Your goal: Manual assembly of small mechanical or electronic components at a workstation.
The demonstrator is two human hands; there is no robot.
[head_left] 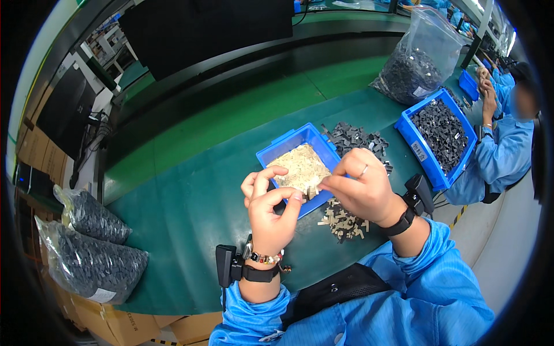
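A blue plastic bin (265,157) holds a heap of small flat cream-coloured pieces (300,164). My left hand (271,216) is over the bin's near left corner, thumb and forefinger brought together; whatever lies between them is too small to make out. Over the right side of the bin, my right hand (365,187) pinches thumb and forefinger together close to a small pale piece, which the fingertips mostly hide. Below this hand lies a loose pile of mixed cream and dark pieces (344,222). Small dark grey pieces (358,140) are heaped just behind the bin's right side.
A larger blue bin (416,151) full of dark pieces stands to the right. Behind it is a clear bag (412,72) of dark pieces. Two more filled bags (95,259) lie at the table's left edge. A co-worker in blue (505,147) sits at the far right.
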